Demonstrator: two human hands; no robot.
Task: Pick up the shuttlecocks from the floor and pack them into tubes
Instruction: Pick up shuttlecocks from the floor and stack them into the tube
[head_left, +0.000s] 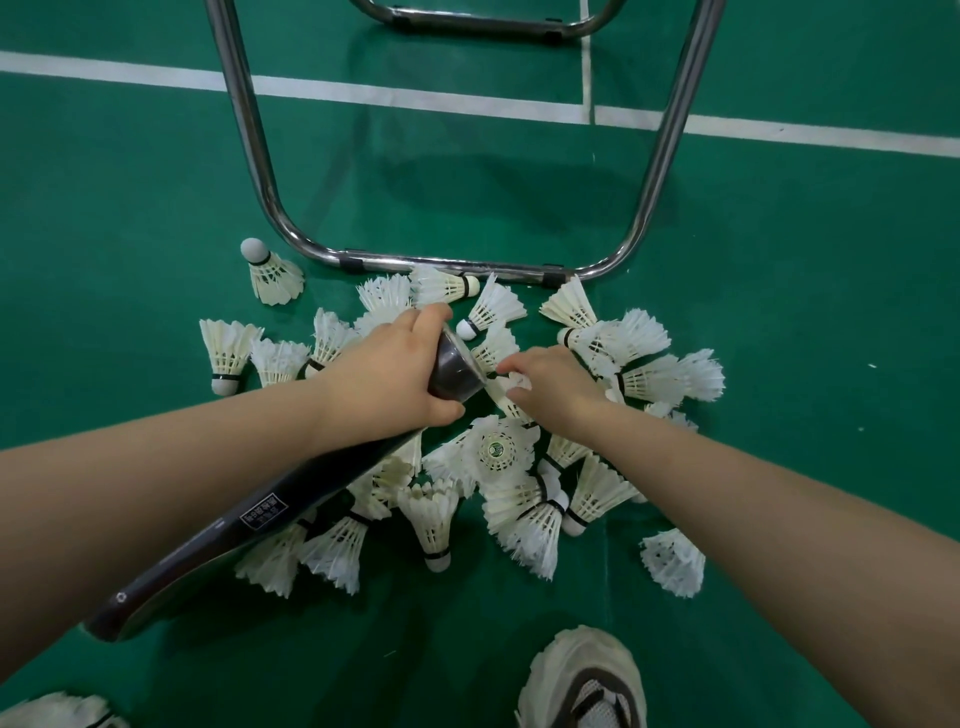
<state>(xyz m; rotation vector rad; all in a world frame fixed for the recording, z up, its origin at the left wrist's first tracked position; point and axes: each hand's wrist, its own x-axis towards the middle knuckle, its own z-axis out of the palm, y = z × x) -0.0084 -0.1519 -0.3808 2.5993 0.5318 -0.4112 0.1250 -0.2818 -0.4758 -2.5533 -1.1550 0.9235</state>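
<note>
My left hand (387, 374) grips a long black tube (249, 525) near its open mouth (457, 371), which points right. The tube slants down to the lower left, over my forearm. My right hand (553, 387) pinches a white shuttlecock (511, 389) just beside the tube's mouth; whether any part of it is inside I cannot tell. Several white feather shuttlecocks lie scattered on the green floor around both hands, one with its cork end facing up (498, 449). One shuttlecock (270, 273) lies apart at the upper left and another (672, 561) at the lower right.
A chrome tubular chair frame (457, 265) stands just beyond the pile, its legs rising to the top of the view. White court lines (415, 98) cross the green floor. My shoe (587, 680) is at the bottom, another shoe (57, 712) at the bottom left corner.
</note>
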